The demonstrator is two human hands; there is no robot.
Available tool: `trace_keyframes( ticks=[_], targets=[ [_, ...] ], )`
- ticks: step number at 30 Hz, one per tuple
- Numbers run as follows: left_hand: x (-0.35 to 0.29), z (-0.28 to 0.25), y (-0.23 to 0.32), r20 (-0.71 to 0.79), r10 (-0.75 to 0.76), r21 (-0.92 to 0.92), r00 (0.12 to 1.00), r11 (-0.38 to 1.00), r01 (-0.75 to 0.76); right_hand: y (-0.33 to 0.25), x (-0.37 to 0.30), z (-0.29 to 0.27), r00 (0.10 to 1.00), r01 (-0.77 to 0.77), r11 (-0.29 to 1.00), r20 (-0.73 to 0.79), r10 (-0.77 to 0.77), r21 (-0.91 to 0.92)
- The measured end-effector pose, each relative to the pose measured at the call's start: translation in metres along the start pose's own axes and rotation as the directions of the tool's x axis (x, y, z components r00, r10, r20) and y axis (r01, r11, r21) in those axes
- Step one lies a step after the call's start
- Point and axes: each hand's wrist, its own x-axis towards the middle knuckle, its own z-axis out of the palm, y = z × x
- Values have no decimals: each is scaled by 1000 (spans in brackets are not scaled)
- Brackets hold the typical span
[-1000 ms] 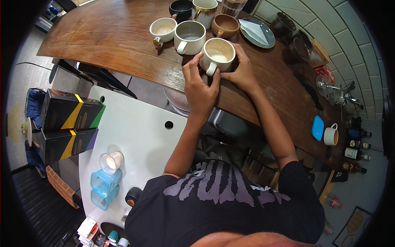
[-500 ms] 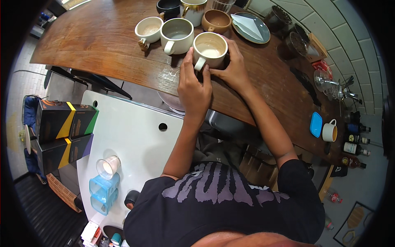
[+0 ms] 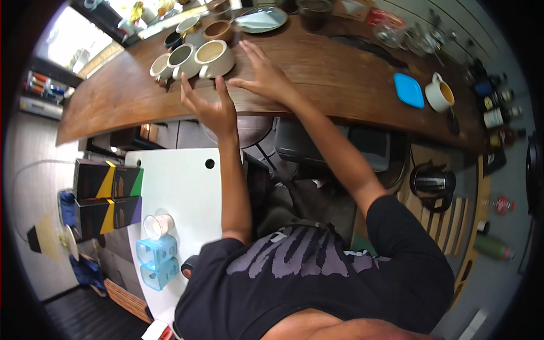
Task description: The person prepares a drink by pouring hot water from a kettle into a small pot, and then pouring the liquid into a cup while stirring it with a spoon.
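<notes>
On the wooden counter (image 3: 317, 68) stands a cream mug (image 3: 223, 63), upright, its handle toward me. My left hand (image 3: 214, 110) is just in front of it, fingers spread, holding nothing. To the mug's right, my right hand (image 3: 267, 76) is also open and apart from it. A mug with a grey inside (image 3: 182, 56) and a small cream cup (image 3: 160, 68) line up on its left. Behind them are a brown cup (image 3: 219, 31), a dark cup (image 3: 173, 39) and a whitish mug (image 3: 188, 24).
A grey plate (image 3: 276, 24) with a folded white napkin (image 3: 255, 20) lies behind my right hand. Farther right are a blue lid (image 3: 408, 90), a yellow-lined mug (image 3: 439, 94) and several bottles. A white table (image 3: 192, 187) to my left bears dark boxes (image 3: 93, 187) and blue containers (image 3: 157, 253).
Both hands have let go of the cream mug and drawn apart from it. The mug now stands by the others. The view has turned, so the counter appears shifted.
</notes>
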Motion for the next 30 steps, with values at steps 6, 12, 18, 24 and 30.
trace_keyframes(
  ticks=[6,12,18,24,30],
  targets=[
    [-193,-19,160,535,559,-544,634,802,-248,-77,-251,-138,883,-103,-178,172,438,979],
    [-367,-14,230,877,480,-453,34,799,395,-128,-486,-214,579,-236,21,123,806,972],
    [-499,-74,304,309,917,-835,-250,388,390,-148,-628,-232,271,463,-125,-6,963,877],
    [-519,-15,292,517,491,-729,-701,681,-60,-215,-684,-230,110,40,242,-245,963,969],
    [-546,-43,303,591,635,-323,-498,752,575,-226,-685,-251,39,213,508,-527,849,835]
  ],
)
